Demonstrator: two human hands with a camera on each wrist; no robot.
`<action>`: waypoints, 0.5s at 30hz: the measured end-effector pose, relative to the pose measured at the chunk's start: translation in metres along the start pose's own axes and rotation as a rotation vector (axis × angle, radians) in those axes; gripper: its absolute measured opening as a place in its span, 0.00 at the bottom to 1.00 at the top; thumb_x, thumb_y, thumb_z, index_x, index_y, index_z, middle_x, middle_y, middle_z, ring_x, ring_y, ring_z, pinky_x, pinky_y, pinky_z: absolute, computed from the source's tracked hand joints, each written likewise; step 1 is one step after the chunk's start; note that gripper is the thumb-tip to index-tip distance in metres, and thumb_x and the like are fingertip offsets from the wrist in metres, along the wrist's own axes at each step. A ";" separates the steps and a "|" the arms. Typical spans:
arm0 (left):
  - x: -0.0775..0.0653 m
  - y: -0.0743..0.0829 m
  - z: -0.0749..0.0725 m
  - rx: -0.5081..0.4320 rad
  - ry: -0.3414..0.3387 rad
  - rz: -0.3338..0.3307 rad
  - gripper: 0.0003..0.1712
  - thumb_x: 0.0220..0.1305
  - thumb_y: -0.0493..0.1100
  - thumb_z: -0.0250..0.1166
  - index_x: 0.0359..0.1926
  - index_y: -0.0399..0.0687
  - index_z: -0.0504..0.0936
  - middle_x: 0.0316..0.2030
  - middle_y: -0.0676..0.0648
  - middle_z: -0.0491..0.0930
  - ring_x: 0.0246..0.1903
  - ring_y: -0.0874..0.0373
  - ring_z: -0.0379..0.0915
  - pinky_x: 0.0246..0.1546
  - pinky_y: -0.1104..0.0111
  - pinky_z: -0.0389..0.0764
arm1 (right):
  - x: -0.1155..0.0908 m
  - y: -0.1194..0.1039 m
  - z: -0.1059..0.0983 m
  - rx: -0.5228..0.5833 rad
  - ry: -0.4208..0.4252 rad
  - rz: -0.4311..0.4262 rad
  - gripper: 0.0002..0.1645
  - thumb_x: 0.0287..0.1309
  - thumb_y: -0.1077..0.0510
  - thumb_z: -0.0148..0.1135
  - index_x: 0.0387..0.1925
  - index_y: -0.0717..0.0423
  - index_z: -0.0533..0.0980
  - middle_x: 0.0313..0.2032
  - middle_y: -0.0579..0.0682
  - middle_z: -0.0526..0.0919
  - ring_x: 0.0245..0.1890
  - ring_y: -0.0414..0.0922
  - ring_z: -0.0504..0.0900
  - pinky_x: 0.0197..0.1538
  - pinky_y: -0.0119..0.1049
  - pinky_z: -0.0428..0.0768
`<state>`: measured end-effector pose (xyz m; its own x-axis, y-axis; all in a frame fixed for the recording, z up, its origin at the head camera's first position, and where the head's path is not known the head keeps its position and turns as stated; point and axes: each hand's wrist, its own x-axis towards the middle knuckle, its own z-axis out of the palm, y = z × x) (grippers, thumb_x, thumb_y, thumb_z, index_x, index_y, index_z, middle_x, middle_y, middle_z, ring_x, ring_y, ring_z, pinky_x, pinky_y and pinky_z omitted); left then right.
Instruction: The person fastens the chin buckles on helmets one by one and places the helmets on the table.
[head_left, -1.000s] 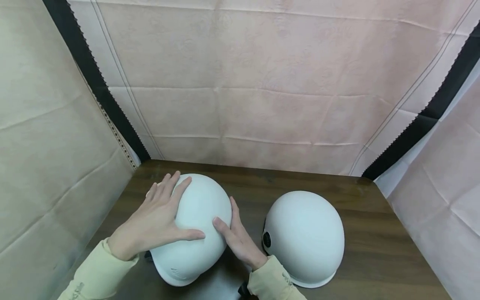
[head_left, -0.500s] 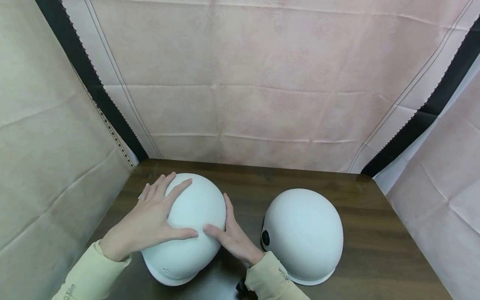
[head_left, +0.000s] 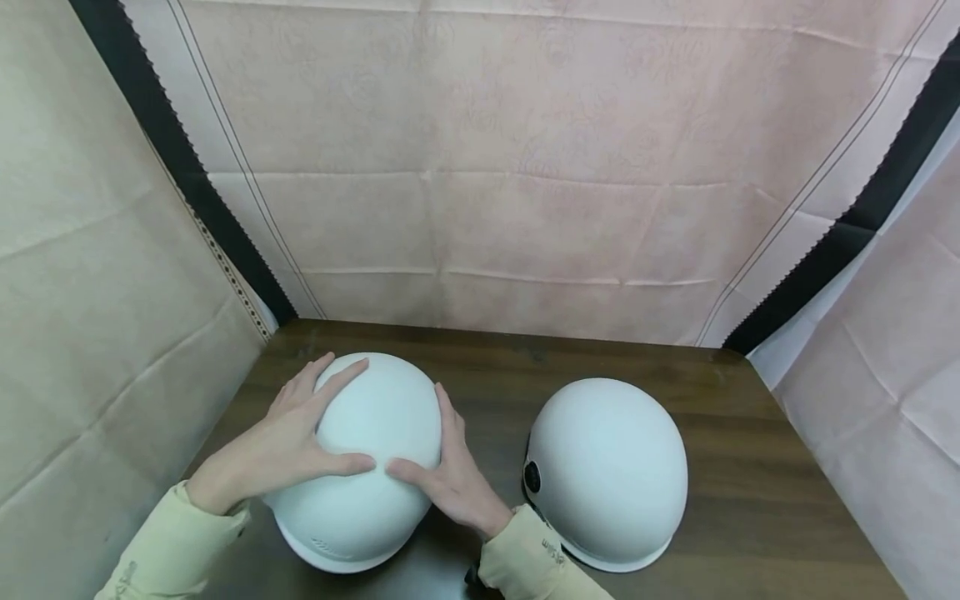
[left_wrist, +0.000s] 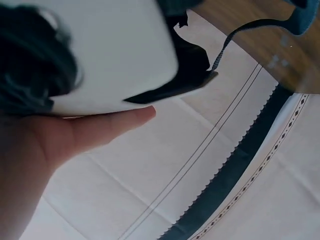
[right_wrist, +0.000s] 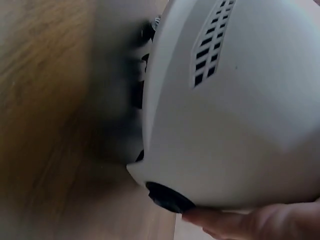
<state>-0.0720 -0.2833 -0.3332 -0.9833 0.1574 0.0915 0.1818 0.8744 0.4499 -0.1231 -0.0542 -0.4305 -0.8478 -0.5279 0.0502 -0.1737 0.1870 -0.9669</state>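
A white helmet (head_left: 375, 425) with a smooth rounded shell is held between both hands at the left of the table. My left hand (head_left: 288, 442) spreads over its left side, thumb across the top. The right hand (head_left: 453, 479) grips the opposite side, its thumb close to the left thumb. Black straps and padding show under the shell (left_wrist: 120, 55) in the left wrist view. Slotted vents (right_wrist: 212, 45) and a black round piece (right_wrist: 169, 197) by the rim appear in the right wrist view. Whether the rim touches the table is unclear.
A second white helmet (head_left: 611, 475) with a black round side piece stands on the wooden table (head_left: 750, 500), just right of my right forearm. Pale fabric walls (head_left: 525, 167) with black edging enclose the table at the back and sides.
Both hands have shifted the held helmet leftwards and turned it slightly. The second helmet has stayed in its place on the table.
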 end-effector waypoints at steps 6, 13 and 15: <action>-0.001 -0.011 -0.005 -0.065 -0.037 -0.006 0.60 0.45 0.74 0.70 0.75 0.70 0.50 0.73 0.34 0.41 0.65 0.28 0.48 0.41 0.34 0.70 | 0.002 -0.004 0.012 -0.012 0.039 -0.014 0.62 0.51 0.33 0.67 0.72 0.18 0.33 0.72 0.42 0.43 0.63 0.50 0.62 0.55 0.52 0.72; 0.000 -0.025 -0.004 -0.144 -0.063 -0.022 0.61 0.46 0.68 0.73 0.76 0.70 0.47 0.73 0.34 0.39 0.63 0.27 0.52 0.38 0.40 0.74 | 0.004 -0.009 0.023 -0.048 0.074 0.027 0.63 0.48 0.30 0.68 0.72 0.19 0.33 0.73 0.44 0.40 0.66 0.54 0.55 0.54 0.56 0.71; 0.000 -0.028 -0.003 -0.167 -0.074 -0.040 0.61 0.47 0.67 0.73 0.76 0.71 0.47 0.73 0.34 0.39 0.63 0.27 0.52 0.37 0.41 0.74 | 0.004 -0.011 0.025 -0.068 0.085 0.038 0.64 0.47 0.29 0.68 0.73 0.20 0.34 0.73 0.46 0.41 0.66 0.55 0.54 0.54 0.56 0.71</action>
<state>-0.0767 -0.3089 -0.3433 -0.9866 0.1630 0.0078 0.1358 0.7932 0.5936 -0.1118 -0.0787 -0.4260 -0.8935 -0.4474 0.0376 -0.1715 0.2627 -0.9495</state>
